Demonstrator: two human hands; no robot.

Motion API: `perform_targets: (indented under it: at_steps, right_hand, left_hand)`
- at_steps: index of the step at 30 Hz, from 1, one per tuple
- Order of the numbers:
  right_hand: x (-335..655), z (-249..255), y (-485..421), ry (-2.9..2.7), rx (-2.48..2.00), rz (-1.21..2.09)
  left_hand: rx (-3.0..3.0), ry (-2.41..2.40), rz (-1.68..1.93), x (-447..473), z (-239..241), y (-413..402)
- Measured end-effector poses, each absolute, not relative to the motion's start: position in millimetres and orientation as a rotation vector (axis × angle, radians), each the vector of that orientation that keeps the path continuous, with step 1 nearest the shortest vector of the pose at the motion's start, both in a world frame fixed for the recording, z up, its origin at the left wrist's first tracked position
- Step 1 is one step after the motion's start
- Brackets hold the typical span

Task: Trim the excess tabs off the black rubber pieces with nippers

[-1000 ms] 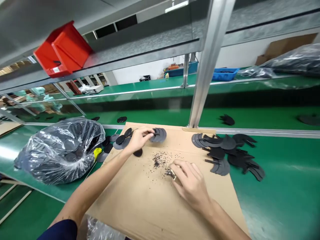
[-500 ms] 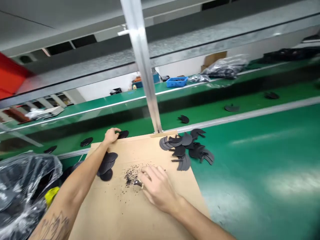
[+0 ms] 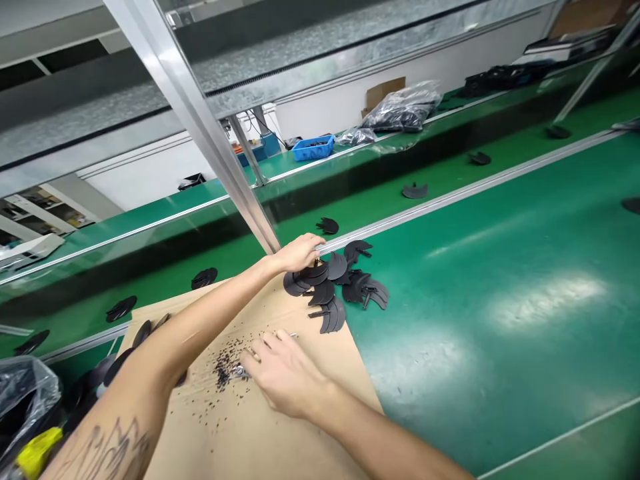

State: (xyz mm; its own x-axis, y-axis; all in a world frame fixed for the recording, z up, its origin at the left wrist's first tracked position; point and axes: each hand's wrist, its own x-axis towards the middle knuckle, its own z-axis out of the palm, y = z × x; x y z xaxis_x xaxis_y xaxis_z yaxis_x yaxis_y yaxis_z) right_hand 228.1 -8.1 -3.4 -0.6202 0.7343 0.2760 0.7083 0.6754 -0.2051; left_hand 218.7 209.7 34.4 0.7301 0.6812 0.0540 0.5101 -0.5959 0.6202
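My left hand (image 3: 303, 252) reaches across to the top of a pile of thin black curved plates with short stems (image 3: 330, 313). Its fingers are slightly apart at the pile's upper edge, and I see nothing held in them. Low over the cardboard sheet (image 3: 270, 427), my right hand (image 3: 283, 373) is closed around a small shiny metal tool (image 3: 241, 371), whose kind is mostly hidden by the fingers. Beside its tip lie many tiny black scraps (image 3: 223, 370). More black plates (image 3: 143, 332) lie at the sheet's left edge, partly behind my left forearm.
A metal post (image 3: 220, 147) rises behind the sheet. Beyond a metal rail (image 3: 400, 217), single black plates (image 3: 415, 191) lie on a green strip. A blue bin (image 3: 313, 148) stands on the back ledge. A clear plastic bag (image 3: 30, 387) is at left.
My left hand has moved right, from a black plate near the sheet's far left corner to the pile. The view has swung right. My right hand remains by the scraps with the tool.
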Motion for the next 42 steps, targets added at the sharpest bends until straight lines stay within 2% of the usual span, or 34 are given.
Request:
perform_targets:
  at_steps: [6,12,19,21,26,32,37,39,42]
  right_hand:
    - [230,-3,-9,-2.601,-1.079,0.114]
    - [228,-1,-9,-2.597,-1.083,0.084]
    - [230,3,-2,-2.546,-1.157,0.043]
    - [231,3,0,-2.491,-1.168,0.003]
    - [230,1,6,-2.211,-0.997,-0.051]
    - [220,-5,12,-2.144,-0.736,0.087]
    - [219,-3,11,-2.106,-0.817,0.229]
    - [220,-1,12,-1.996,-0.919,0.326]
    - [222,3,14,-1.777,-1.098,0.538]
  left_hand:
    - [2.133,1.089,0.486,284,3,253]
    - [1.969,1.168,0.675,273,6,248]
    - [2.021,1.027,0.976,177,54,162]
    - [2.164,0.891,1.193,135,62,126]
    - [2.295,1.099,1.525,48,50,51]
    - [2.179,1.048,1.268,27,4,1]
    - [2.077,0.967,1.077,10,2,0]
    - [2.109,1.103,1.090,-10,7,17]
    - [2.259,1.611,0.999,-44,12,53]
